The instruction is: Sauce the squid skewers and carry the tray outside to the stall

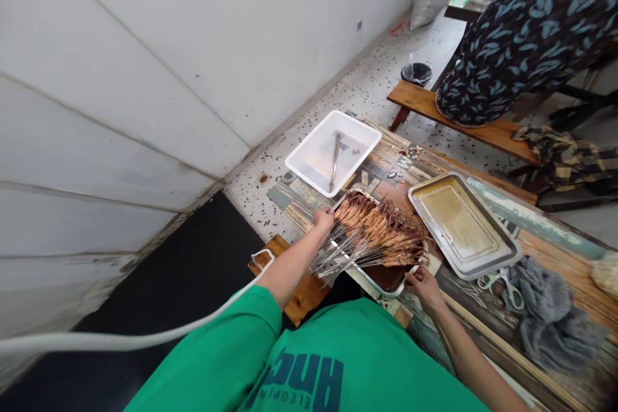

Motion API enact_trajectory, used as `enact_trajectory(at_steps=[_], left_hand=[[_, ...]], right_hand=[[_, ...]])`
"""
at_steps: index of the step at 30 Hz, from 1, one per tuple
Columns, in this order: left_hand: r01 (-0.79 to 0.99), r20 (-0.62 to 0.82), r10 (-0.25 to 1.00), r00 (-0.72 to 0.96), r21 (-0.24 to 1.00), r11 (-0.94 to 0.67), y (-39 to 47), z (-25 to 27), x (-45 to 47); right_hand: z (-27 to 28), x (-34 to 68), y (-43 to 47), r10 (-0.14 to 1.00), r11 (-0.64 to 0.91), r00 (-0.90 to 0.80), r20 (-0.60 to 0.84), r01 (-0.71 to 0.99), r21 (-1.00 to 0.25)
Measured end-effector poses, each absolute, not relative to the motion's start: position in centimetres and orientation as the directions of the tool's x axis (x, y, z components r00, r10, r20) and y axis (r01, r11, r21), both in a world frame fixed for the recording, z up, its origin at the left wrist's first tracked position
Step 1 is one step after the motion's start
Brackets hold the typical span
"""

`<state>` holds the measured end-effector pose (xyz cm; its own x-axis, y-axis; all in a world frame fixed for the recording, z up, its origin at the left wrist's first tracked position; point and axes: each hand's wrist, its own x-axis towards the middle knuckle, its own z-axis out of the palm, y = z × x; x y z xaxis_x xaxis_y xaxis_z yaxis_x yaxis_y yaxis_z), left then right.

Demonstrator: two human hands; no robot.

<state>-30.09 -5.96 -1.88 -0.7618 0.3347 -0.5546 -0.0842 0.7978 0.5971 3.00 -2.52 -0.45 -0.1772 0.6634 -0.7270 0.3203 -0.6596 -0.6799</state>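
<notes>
The left hand (323, 219) is at the far left edge of a metal tray (386, 278) that is full of meat skewers (381, 232). Its fingers are curled around the rim of the tray, just beside the metal ends of the skewers. The right hand (422, 283) is at the near right corner of the same tray, and its fingers are closed on the rim there. So both hands hold the tray, one on each side.

The tray stands on a wooden table (555, 251) with a worn, painted surface. The skewers lie in one thick heap, with the meat toward the far side and the thin metal sticks pointing to the near left.

Just behind the tray there is a white plastic tub (309, 164) with a few metal sticks inside it. To the right of the skewers lies an empty steel tray (463, 222), close to the full one. Near it on the table are green scissors (506, 286) and a grey cloth (550, 315).

Another person in a dark patterned garment (521, 32) sits on a wooden bench (463, 119) on the far side.
</notes>
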Motion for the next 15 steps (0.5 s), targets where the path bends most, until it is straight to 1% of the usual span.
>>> enact_trajectory(at_steps=[6, 11, 15], left_hand=[[-0.178, -0.567, 0.306, -0.764, 0.642, 0.746, -4.6, 0.8, -27.6], [-0.287, -0.578, 0.274, -0.769, 0.694, 0.660, -2.6, 4.7, -26.1], [-0.407, -0.633, 0.270, -0.726, 0.711, 0.574, -0.8, 8.8, -25.8]], right_hand=[[2.1, 5.5, -2.0, 0.690, -0.639, -0.195, -0.697, 0.288, -0.713], [6.5, 7.6, -1.0, 0.719, -0.585, -0.260, -0.645, 0.274, -0.763], [10.6, 8.7, 0.5, 0.749, -0.534, -0.303, -0.589, 0.250, -0.808]])
